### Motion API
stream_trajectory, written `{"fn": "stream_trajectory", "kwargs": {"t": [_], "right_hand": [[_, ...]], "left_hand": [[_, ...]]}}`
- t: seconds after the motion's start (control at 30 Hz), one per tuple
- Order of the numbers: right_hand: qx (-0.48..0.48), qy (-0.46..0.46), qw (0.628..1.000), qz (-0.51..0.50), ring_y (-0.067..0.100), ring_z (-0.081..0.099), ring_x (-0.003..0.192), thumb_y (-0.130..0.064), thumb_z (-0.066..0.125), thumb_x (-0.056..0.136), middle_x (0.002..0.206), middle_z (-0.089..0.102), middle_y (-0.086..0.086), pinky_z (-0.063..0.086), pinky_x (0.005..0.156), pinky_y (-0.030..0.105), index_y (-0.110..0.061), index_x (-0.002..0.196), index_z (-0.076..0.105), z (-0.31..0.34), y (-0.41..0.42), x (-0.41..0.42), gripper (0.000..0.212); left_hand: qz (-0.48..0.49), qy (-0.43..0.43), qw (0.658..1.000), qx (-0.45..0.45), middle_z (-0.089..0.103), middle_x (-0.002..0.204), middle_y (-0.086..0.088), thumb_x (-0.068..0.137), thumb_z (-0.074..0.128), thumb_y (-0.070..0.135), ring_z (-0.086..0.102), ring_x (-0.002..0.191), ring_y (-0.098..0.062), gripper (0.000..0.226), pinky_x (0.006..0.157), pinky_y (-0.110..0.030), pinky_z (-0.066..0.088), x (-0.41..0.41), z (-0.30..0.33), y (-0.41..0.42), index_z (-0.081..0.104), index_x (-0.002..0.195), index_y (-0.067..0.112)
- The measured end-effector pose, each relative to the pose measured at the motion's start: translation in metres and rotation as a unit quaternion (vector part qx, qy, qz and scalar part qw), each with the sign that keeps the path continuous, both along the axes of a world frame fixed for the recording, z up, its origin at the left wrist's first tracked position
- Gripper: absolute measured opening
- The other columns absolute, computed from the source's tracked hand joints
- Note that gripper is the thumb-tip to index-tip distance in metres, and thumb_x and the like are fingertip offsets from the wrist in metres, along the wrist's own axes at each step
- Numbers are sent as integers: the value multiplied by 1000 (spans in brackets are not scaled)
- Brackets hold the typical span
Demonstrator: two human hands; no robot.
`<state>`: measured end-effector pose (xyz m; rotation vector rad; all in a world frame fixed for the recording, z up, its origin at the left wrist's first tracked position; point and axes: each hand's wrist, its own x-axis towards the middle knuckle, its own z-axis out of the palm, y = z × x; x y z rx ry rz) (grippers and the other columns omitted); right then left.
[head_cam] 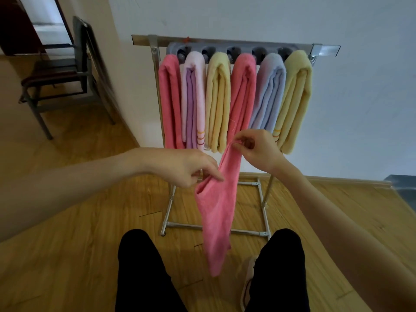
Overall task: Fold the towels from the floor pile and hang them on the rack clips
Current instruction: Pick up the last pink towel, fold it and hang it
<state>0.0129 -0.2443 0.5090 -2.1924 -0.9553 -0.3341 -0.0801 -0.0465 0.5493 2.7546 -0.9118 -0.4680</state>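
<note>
Right, both hands are on one pink towel point(219, 212), held up in front of the rack point(236, 42). The right hand point(258, 152) has its grip pinched on the towel's top edge, thumb and fingers curled over the cloth, while the left hand point(191, 167) pinches the near side edge a little lower and to the left. The towel hangs long and narrow between the person's black-trousered legs point(144, 273), its bottom end above the wooden floor point(78, 233), just in front of the rack's metal base. On the rack behind, six folded towels hang side by side from the grey clip bar point(225, 49): a pink one point(170, 100) at far left, then a lilac one point(193, 97), a yellow one point(217, 102), another pink one point(243, 91) directly behind the right hand, a pale blue one point(269, 93), and a yellow one point(295, 100) at far right. Each touches its neighbour. Off to the left a dark chair point(63, 73) stands near a doorway, blurred. A white shoe point(248, 280) shows beside the right leg.
</note>
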Motion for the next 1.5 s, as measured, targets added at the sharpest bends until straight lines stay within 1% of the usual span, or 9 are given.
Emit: {"fn": "stream_trajectory", "kwargs": {"t": [0.1,0.2,0.3,0.37,0.5,0.67,0.8,0.93,1.5], "right_hand": [[0,-9,1000,14,-6,53,60,-2,64,85,65,53,-22,39,56,7,-8,89,71,1,3,-3,10],[10,-3,1000,2,-3,53,60,-4,64,86,66,56,-16,40,57,8,-7,91,71,0,2,0,10],[19,5,1000,-1,3,51,56,-5,65,85,64,58,-15,38,55,9,-10,90,72,-1,-1,2,10],[17,-4,1000,4,1,53,59,-5,66,84,67,59,-18,39,57,8,-11,89,73,-1,-2,1,10],[57,12,998,0,-1,59,69,-6,69,83,82,69,-6,47,67,10,-9,93,74,-1,-5,0,12],[106,88,990,37,4,66,71,-9,72,82,79,70,-4,52,68,16,-4,93,74,2,-7,-3,12],[135,127,979,80,11,68,66,-11,73,81,77,73,7,54,63,19,-1,94,74,7,-4,-8,17],[147,160,972,91,5,63,58,-5,71,81,71,70,4,50,55,16,-3,94,73,8,-4,-9,14],[180,217,950,136,15,67,84,2,65,84,98,71,16,53,77,23,0,109,67,14,-5,-12,26]], "left_hand": [[-40,-76,996,36,67,109,0,88,57,1,56,98,-6,38,75,4,27,2,1,-7,63,124,13],[-76,-212,973,57,64,99,1,90,61,24,57,90,-13,19,76,-12,36,-2,0,-9,71,105,17],[-138,-327,935,25,58,104,-3,83,65,28,52,92,-14,15,81,-23,41,-3,-5,-7,68,84,13],[-162,-296,942,6,61,107,-4,85,63,18,55,97,-17,5,90,-25,41,-2,-3,-10,63,84,12],[-90,-294,951,-16,55,75,6,93,41,23,51,70,-13,15,88,-32,42,-1,-7,-9,53,86,17],[46,-320,940,-106,51,73,16,95,52,23,49,67,-4,10,82,-29,36,8,-18,-3,59,90,18],[102,-336,924,-150,52,72,16,94,46,39,47,65,-1,24,76,-25,34,15,-24,-6,59,89,19],[122,-360,908,-175,53,70,16,91,53,43,50,63,-3,25,74,-19,33,19,-29,-9,63,90,20],[180,-388,884,-189,55,59,9,91,56,39,50,53,-2,25,61,-12,29,27,-24,-12,62,79,19]]}}
